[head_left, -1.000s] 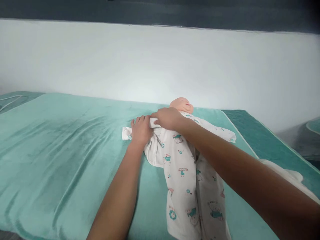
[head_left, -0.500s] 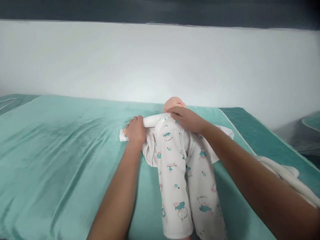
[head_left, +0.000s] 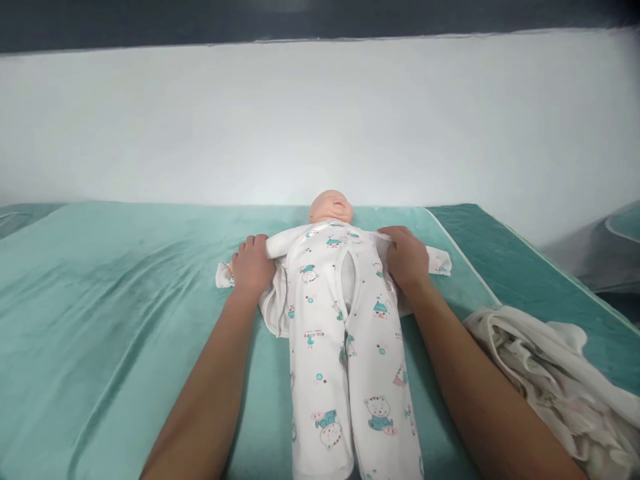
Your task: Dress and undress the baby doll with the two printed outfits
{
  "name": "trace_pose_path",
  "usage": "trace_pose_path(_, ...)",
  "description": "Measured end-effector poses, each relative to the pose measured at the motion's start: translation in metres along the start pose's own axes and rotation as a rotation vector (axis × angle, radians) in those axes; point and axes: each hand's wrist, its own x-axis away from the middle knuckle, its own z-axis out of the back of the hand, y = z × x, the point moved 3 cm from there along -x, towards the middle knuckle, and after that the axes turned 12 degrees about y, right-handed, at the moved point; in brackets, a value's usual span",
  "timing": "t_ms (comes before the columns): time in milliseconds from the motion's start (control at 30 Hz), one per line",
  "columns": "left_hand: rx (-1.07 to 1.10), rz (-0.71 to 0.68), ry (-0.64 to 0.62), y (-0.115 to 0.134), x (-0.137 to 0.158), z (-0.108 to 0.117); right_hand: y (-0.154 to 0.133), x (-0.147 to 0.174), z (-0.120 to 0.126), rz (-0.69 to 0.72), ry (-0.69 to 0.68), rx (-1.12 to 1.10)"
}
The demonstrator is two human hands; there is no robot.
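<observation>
A baby doll (head_left: pixel 331 207) in a white printed sleepsuit (head_left: pixel 340 333) lies face up on the teal bed (head_left: pixel 125 300), its head toward the wall. The left hand (head_left: pixel 253 265) presses flat on one sleeve and the right hand (head_left: pixel 407 259) on the other, fingers spread, gripping nothing. A crumpled white cloth (head_left: pixel 550 373) lies just right of the right forearm. The sleepsuit's feet are cut off below.
</observation>
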Motion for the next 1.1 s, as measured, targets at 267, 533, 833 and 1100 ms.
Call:
trace_pose_path(267,0.747,0.012,0.159,0.042,0.013,0.045,0.01,-0.001,0.0,-0.269,-0.054,0.039)
trace_pose_path(533,0.185,-0.666,-0.446,0.201,-0.004,0.06,0.009,-0.003,0.004,-0.322,-0.025,-0.054)
trace_pose_path(833,-0.189,-0.798,-0.642,0.254,-0.015,-0.001,0.015,-0.007,0.001,-0.349,-0.079,-0.087)
trace_pose_path(1100,-0.271,-0.773,-0.587,0.253,-0.016,-0.006,0.02,-0.008,0.002,-0.38,-0.055,-0.15)
